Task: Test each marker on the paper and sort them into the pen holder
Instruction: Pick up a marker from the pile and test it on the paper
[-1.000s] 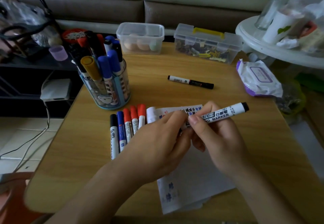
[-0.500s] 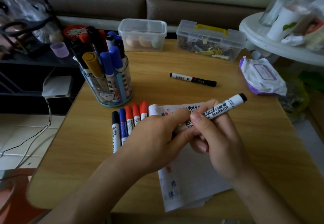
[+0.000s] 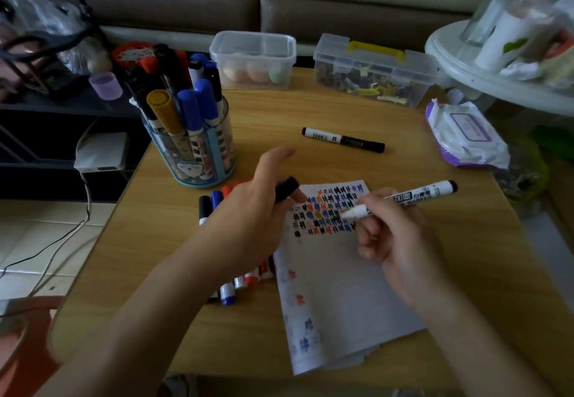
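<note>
My right hand (image 3: 400, 238) grips an uncapped white whiteboard marker (image 3: 413, 196), its tip down over the rows of test marks on the paper (image 3: 341, 297). My left hand (image 3: 248, 216) holds the marker's black cap (image 3: 285, 188) just left of the paper's top edge. Beneath my left hand lies a row of several capped markers (image 3: 230, 291) in black, blue and red, partly hidden. The round pen holder (image 3: 198, 154) at the table's left holds several markers. One more black-and-white marker (image 3: 343, 139) lies alone further back.
At the back stand a clear box with eggs (image 3: 253, 61) and a clear box with a yellow handle (image 3: 375, 70). A pack of wet wipes (image 3: 466, 134) lies at the right edge. A white round side table (image 3: 466, 70) with clutter stands right.
My hands pulled apart: the left took the black cap off and moved left, the right swung the marker's bare tip down to the paper.
</note>
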